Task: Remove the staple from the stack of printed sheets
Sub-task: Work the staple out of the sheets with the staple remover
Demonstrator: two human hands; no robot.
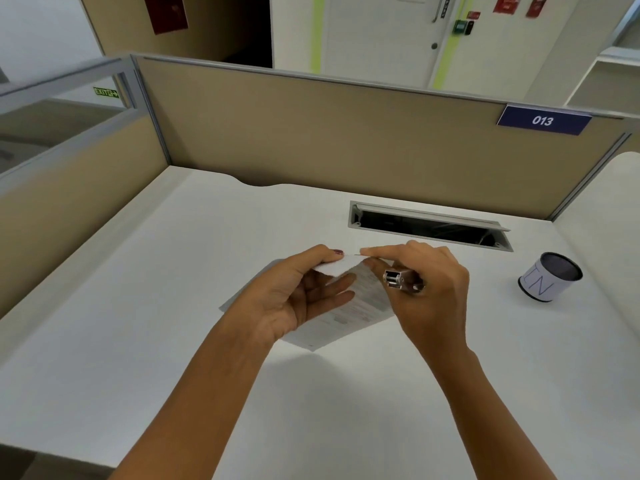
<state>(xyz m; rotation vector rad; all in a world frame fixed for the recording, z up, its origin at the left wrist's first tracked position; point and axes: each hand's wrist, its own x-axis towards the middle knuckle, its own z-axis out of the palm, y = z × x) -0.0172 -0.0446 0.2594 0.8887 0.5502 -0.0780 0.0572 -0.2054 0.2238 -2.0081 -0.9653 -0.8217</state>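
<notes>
The left hand (298, 299) pinches the lifted corner of the printed sheets (360, 306) under its thumb, its other fingers loosely spread beneath. The right hand (433, 289) curls round a small metal tool (401, 280), its forefinger tip at that same corner. The staple is too small to make out. The sheets hang just above the tabletop (173, 306), and a paper-wrapped cup (550, 277) stands well to the right.

Open desk (138, 323) leftward; cup (549, 277) (far right) and partition (311, 133) obstruct.

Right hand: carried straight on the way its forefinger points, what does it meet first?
Probably the thumb of the left hand, pinching the raised corner of the sheets just ahead; depth is unclear.
</notes>
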